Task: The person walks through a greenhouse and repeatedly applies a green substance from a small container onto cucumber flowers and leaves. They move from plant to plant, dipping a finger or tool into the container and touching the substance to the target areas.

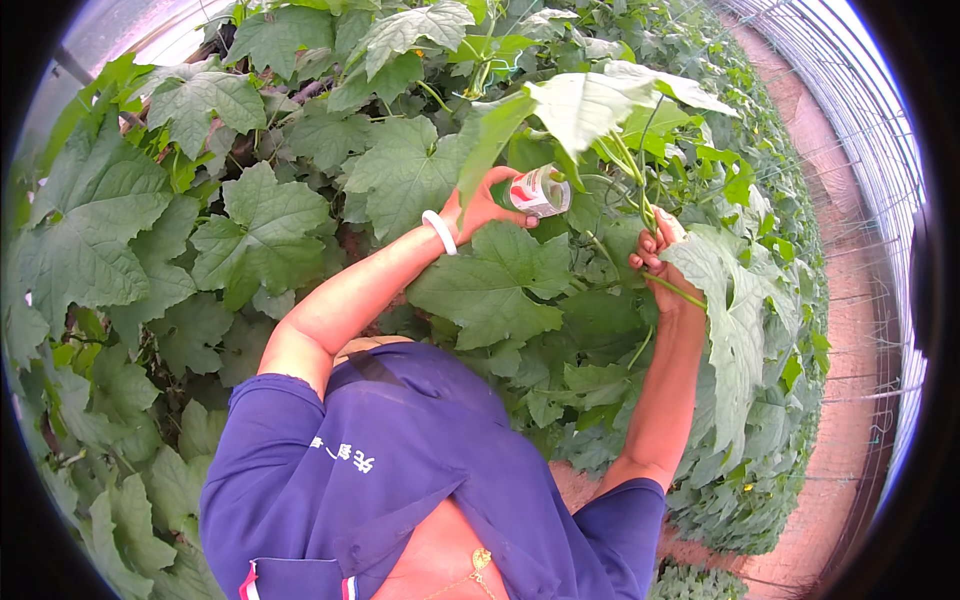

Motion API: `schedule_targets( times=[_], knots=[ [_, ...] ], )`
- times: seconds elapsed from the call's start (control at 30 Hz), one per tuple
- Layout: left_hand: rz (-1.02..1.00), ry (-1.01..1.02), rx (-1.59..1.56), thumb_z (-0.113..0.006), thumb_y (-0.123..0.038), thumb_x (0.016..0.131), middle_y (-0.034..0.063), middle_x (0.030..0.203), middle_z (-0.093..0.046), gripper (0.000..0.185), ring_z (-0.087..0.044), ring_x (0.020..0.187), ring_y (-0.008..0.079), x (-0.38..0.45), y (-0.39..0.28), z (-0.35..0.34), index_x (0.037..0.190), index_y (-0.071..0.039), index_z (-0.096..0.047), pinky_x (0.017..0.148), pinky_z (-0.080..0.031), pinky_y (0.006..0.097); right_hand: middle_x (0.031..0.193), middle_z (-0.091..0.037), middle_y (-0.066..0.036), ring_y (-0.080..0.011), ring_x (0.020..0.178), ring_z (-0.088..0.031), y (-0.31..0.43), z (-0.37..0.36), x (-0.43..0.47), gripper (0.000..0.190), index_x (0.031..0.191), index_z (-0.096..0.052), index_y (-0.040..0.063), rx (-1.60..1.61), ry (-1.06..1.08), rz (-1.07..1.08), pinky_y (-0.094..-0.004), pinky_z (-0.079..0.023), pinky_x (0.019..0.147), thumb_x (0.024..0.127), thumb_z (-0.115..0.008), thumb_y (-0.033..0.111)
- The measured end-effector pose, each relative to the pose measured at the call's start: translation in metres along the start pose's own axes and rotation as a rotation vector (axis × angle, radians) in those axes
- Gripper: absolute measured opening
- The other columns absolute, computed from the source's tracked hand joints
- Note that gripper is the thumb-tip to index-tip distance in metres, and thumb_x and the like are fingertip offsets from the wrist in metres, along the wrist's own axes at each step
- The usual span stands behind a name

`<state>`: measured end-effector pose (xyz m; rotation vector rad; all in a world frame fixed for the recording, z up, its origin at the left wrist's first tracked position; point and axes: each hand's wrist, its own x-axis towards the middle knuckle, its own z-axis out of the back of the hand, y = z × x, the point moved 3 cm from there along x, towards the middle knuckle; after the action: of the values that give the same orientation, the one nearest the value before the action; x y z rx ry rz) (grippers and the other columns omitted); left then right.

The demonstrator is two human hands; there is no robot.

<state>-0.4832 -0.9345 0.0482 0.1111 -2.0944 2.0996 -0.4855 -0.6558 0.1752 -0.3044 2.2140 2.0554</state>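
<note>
My left hand (pixel 480 206), with a white bracelet at its wrist, is closed around a small clear container (pixel 534 193) with a red and white label and something green at its near end. The container lies tilted on its side, its round end towards the vine. To the right, my right hand (pixel 661 244) pinches a green vine stem (pixel 643 202) between its fingers. A large pale leaf (pixel 592 101) rises above that stem, and another broad leaf (pixel 731 300) hangs over the right wrist. Part of the right fingers is hidden by stems and leaf.
Dense lobed leaves (pixel 262 232) surround both arms. Thin ties (pixel 504 66) show at the upper middle. On the right, a reddish soil path (pixel 844 300) curves along the plants beside the ribbed, pale greenhouse wall (pixel 862 112). Yellow flowers (pixel 748 487) show low at the right.
</note>
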Motion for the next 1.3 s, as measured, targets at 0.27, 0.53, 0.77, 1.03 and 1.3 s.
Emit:
schedule_targets(
  times=[0.27,0.53,0.77,1.03,1.3],
  knots=[
    [0.079,-0.162,-0.247,-0.093,-0.012,0.07,-0.0022,0.103,-0.071,0.052,-0.061,0.1,0.0075,-0.032,0.04,0.026,0.116,-0.007,-0.069,0.094,-0.046,0.0261,0.125,-0.066,-0.011,-0.0228,0.112,-0.064,-0.1,0.129,0.083,0.032,0.128,-0.06,0.009,0.633,0.338,0.08,-0.0409,-0.05,0.102,0.107,-0.051,0.03],
    [0.078,-0.3,-0.293,-0.092,-0.005,0.07,-0.0021,0.108,-0.07,0.054,-0.061,0.103,0.008,-0.078,0.049,0.087,0.119,-0.006,-0.068,0.097,-0.047,0.0277,0.128,-0.064,-0.009,-0.0211,0.112,-0.063,-0.168,-0.006,0.02,0.038,0.137,-0.056,0.007,0.038,-0.203,0.394,-0.0369,-0.05,0.099,0.105,-0.052,0.027],
    [0.106,-0.373,-0.437,-0.091,0.0,0.07,-0.0022,0.109,-0.07,0.055,-0.062,0.102,0.0078,-0.13,0.035,0.136,0.12,-0.004,-0.068,0.094,-0.05,0.0273,0.087,-0.069,-0.008,-0.0151,0.071,-0.065,-0.227,-0.17,0.007,0.016,0.106,-0.065,-0.001,-0.372,0.211,0.063,-0.0301,-0.054,0.068,0.102,-0.059,0.012],
    [0.103,-0.534,-0.281,-0.091,-0.001,0.069,-0.0016,0.109,-0.071,0.057,-0.063,0.102,0.0091,-0.179,0.043,0.209,0.121,-0.005,-0.069,0.094,-0.051,0.0285,0.1,-0.067,-0.006,-0.011,0.084,-0.063,-0.19,-0.314,0.015,0.016,0.118,-0.058,0.003,-0.171,0.553,0.28,-0.0264,-0.053,0.077,0.105,-0.057,0.014],
    [0.056,-0.613,-0.411,-0.084,0.002,0.075,0.0046,0.118,-0.07,0.065,-0.068,0.106,0.0167,-0.211,0.027,0.239,0.134,-0.004,-0.059,0.097,-0.052,0.0332,0.11,-0.066,-0.008,-0.0142,0.092,-0.064,-0.168,-0.384,0.046,0.019,0.122,-0.054,0.001,0.069,0.654,0.284,-0.0304,-0.054,0.084,0.105,-0.054,0.01]
  ],
)
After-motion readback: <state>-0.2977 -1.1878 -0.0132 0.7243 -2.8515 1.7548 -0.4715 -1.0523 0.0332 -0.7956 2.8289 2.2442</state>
